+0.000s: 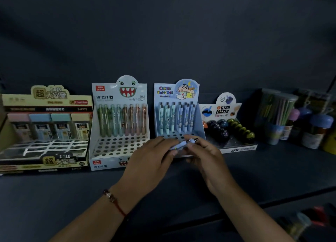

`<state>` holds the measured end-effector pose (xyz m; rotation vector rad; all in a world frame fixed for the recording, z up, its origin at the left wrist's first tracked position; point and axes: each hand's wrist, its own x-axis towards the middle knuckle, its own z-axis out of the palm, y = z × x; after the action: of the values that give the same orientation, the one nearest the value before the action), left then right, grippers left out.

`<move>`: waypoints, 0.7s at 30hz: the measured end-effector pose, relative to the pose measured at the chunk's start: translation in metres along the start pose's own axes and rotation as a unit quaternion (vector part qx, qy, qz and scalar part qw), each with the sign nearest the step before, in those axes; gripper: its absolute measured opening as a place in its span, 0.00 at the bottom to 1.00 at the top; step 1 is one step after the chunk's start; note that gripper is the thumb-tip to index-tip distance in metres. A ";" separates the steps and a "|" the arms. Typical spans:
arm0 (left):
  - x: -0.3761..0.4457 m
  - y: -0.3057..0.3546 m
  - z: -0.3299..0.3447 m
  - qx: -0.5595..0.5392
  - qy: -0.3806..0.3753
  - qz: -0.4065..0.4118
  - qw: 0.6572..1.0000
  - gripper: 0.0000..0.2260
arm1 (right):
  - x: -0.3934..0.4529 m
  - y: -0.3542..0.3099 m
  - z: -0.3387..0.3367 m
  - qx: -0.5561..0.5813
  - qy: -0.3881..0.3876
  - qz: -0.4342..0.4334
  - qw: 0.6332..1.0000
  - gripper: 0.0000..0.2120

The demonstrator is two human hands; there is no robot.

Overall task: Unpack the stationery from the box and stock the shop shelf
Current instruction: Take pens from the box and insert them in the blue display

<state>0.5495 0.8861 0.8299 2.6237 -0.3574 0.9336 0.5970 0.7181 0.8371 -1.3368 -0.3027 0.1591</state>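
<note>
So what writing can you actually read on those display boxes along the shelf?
"1=10", "24PCS": cream display box, plus Chinese characters.
"LANTU", "MP 8283": monster display box.
"CRAYON SHINCHAN": blue display box.
"GYRO ERASER", "5531": eraser tray.
Smaller print on all four, and the labels on the jars, are too blurred to read.

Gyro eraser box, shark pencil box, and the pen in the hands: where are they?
Gyro eraser box (222, 109), head view, on its printed header card.
Shark pencil box (127, 91), head view, on the shark's mouth.
Pen (183, 143), head view, on its barrel.
</note>
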 end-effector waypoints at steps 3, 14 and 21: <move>0.000 0.006 0.003 0.026 0.033 0.051 0.998 0.14 | 0.006 -0.007 -0.009 0.009 0.052 -0.020 0.998 0.08; 0.001 0.000 0.014 0.069 0.048 0.127 0.988 0.14 | 0.063 -0.066 -0.032 -0.250 0.090 -0.220 0.939 0.09; 0.002 -0.002 0.010 0.047 0.032 0.093 0.994 0.14 | 0.094 -0.045 -0.018 -0.370 0.016 -0.217 0.903 0.10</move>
<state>0.5578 0.8840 0.8234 2.6723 -0.5613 1.1164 0.6894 0.7184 0.8892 -1.9783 -0.6684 -0.3962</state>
